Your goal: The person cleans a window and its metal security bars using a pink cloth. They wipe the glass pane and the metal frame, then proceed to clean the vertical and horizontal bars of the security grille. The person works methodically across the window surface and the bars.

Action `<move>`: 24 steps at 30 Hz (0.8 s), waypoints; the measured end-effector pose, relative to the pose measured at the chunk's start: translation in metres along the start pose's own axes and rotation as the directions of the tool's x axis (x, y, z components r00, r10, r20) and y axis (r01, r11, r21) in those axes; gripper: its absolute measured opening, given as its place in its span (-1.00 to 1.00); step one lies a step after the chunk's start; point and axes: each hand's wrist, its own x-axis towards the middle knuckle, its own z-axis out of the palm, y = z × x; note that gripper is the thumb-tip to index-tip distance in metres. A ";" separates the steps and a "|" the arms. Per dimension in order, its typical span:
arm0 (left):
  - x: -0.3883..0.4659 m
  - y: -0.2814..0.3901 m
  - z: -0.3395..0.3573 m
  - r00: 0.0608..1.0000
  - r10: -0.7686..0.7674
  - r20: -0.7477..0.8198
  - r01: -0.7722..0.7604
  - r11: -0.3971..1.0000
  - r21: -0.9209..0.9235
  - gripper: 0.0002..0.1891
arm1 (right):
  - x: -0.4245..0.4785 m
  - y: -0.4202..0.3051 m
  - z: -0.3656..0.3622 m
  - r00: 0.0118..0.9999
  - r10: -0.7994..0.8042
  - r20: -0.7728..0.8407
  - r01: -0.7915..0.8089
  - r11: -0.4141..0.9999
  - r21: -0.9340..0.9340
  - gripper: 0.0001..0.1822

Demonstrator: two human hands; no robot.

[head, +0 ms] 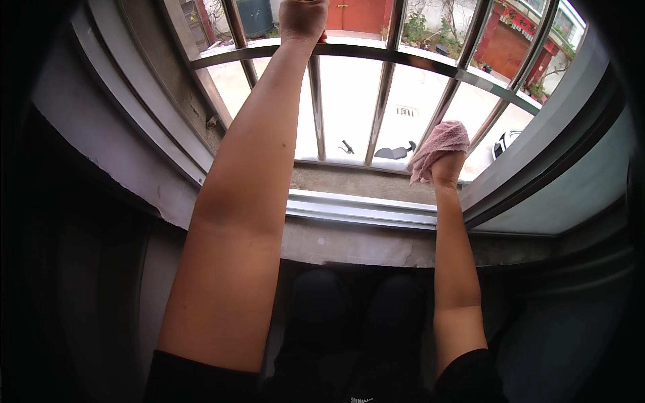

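Note:
My left hand is raised to the picture's top edge, its fingers closed around an upright metal bar of the window guard, just above the crossbar. Lower and to the right, my right hand grips a pink cloth. The cloth covers most of its fingers and lies against another upright bar, near the bar's lower end. Whether the cloth goes all the way round that bar cannot be seen. A flat metal crossbar joins the uprights.
An aluminium sliding-window track runs below the bars, with a concrete ledge beyond it. A window frame with a pane stands at right; the left frame borders my arm. Outside are parts of scooters and red doors.

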 end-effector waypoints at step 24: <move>-0.018 0.094 -0.056 0.886 -0.297 0.355 0.418 0.844 -0.337 -0.71 | 0.035 -0.115 0.112 0.998 -0.046 -0.030 0.052 0.963 0.263 -0.82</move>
